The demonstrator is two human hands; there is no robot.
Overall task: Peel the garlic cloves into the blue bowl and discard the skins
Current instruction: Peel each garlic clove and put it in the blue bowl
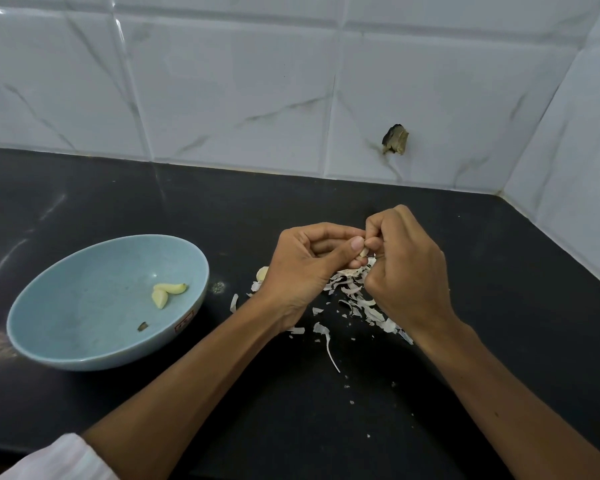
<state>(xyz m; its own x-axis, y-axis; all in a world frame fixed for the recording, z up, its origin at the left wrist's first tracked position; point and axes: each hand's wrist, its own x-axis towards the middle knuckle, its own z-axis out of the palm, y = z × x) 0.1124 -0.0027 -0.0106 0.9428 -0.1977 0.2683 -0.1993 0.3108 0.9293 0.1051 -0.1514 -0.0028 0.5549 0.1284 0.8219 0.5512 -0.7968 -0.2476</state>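
Note:
A garlic clove (363, 252) is pinched between the fingertips of both hands above a heap of papery skins (355, 296). My left hand (305, 268) grips it from the left, my right hand (407, 271) from the right; most of the clove is hidden by fingers. The blue bowl (66, 306) stands on the black counter to the left and holds two peeled cloves (167, 292) and a dark scrap (142, 326). Another clove (262, 273) lies on the counter just behind my left hand.
The black counter (499, 306) runs into a corner of white marbled wall tiles at back and right. A broken dark hole (395, 139) marks the back wall. Loose skin bits (328, 344) are scattered toward the near edge.

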